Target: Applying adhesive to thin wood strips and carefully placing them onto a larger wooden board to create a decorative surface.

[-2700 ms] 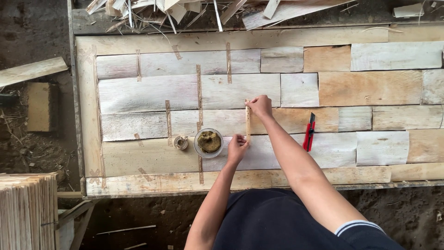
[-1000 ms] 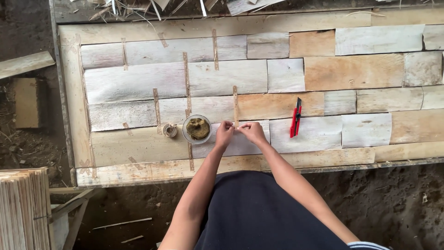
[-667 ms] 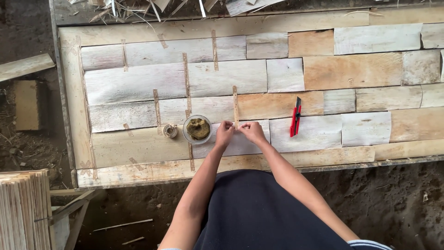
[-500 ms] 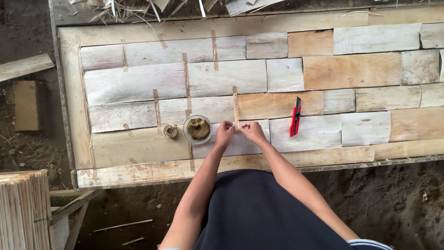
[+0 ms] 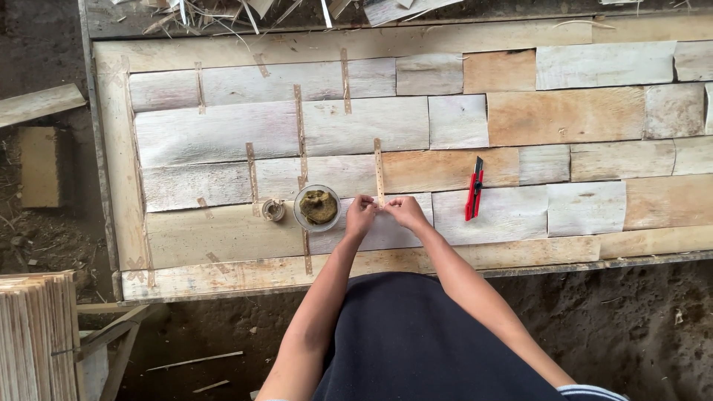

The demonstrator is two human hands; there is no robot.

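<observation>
Fingers (image 5: 369, 205) of both hands pinch the near end of a thin, pale wooden strip (image 5: 379, 169) that lies along a vertical seam between the flat wood pieces on the tabletop (image 5: 223, 238). The left hand (image 5: 359, 215) and the right hand (image 5: 407, 211) sit side by side, almost touching, each clenched lightly on the strip's lower tip.

As I judge it, the strip could skew off the seam if one hand presses harder than the other, and being so slender it might snap or lift at its far end. The left forearm passes close to the small round glass bowl (image 5: 318, 208); a careless sweep could tip it.

That bowl holds a lumpy olive-brown paste, roughly half full. Just to its left stands a tiny round jar (image 5: 273, 210), whose contents I cannot make out. A red-handled utility knife (image 5: 473, 188) rests well apart to the right, near enough to be nudged by the right elbow.
</observation>
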